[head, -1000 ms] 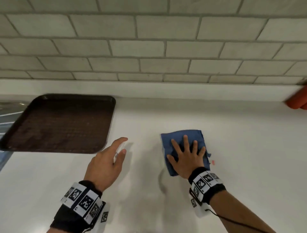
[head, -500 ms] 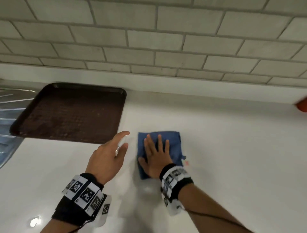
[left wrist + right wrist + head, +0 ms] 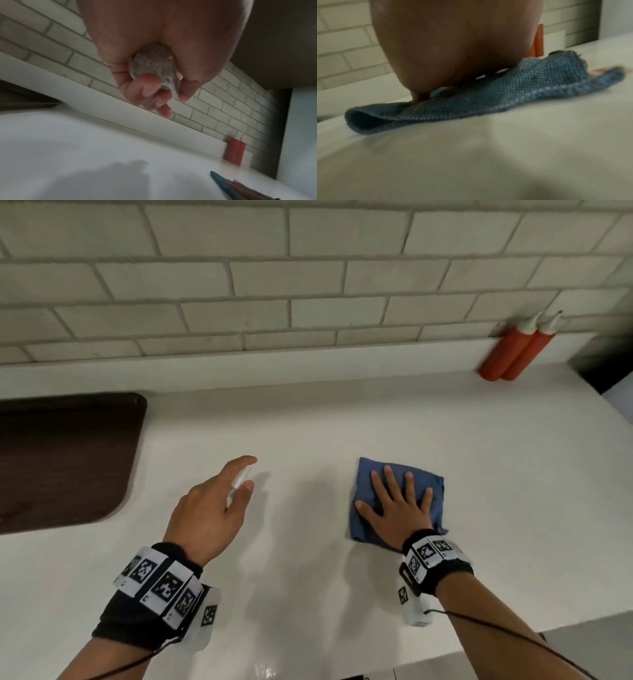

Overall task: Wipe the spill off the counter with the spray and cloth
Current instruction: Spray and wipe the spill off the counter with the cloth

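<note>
A folded blue cloth (image 3: 433, 489) lies flat on the white counter (image 3: 342, 422), right of centre. My right hand (image 3: 397, 501) presses down on it with straight, spread fingers; the right wrist view shows the palm on the cloth (image 3: 513, 94). My left hand (image 3: 219, 501) hovers over the counter to the left and grips a small clear spray bottle (image 3: 239, 479), index finger stretched over its top. The left wrist view shows the bottle's round base (image 3: 150, 63) wrapped by curled fingers (image 3: 145, 89). I see no spill on the counter.
A dark brown tray (image 3: 61, 460) sits at the left edge. Two red squeeze bottles (image 3: 513, 354) stand against the tiled wall at the back right. The counter's front edge (image 3: 513, 635) runs just behind my right wrist.
My right hand has slid the cloth back to the right, away from the left hand. The left hand keeps hold of the spray bottle. The head view has swung right, bringing the red bottles in.
</note>
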{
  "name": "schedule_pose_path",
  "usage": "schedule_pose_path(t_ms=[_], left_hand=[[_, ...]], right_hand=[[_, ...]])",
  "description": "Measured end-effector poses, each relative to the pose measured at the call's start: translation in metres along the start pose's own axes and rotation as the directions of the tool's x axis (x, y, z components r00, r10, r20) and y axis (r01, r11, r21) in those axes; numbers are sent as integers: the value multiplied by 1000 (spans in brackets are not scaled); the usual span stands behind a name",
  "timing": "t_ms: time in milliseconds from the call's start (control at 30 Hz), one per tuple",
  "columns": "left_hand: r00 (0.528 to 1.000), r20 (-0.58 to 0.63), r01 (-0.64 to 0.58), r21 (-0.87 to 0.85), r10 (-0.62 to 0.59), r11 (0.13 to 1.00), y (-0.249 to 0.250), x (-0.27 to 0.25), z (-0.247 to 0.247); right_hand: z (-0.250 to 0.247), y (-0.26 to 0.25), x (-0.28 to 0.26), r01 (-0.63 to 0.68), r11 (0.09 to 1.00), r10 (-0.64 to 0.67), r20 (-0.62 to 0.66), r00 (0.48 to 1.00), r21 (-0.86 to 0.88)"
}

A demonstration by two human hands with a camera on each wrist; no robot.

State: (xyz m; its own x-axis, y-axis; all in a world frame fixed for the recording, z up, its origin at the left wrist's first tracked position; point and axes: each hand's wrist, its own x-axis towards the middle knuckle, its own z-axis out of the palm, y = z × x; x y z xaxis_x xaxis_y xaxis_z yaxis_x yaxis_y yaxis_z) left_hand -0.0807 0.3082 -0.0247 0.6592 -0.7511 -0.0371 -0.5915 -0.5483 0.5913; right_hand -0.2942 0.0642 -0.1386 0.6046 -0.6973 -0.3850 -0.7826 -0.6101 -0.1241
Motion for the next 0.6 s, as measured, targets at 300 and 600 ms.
schedule_pose_path(t_ms=[300, 600], left_hand=[[989, 106, -100, -13, 101, 995, 114, -7, 88], [987, 105, -123, -10, 124, 992, 188, 8, 152]], right_hand=[[53, 56, -121, 164, 986, -163, -128, 978, -3], [23, 239, -118, -199, 975, 207, -74, 976, 95]])
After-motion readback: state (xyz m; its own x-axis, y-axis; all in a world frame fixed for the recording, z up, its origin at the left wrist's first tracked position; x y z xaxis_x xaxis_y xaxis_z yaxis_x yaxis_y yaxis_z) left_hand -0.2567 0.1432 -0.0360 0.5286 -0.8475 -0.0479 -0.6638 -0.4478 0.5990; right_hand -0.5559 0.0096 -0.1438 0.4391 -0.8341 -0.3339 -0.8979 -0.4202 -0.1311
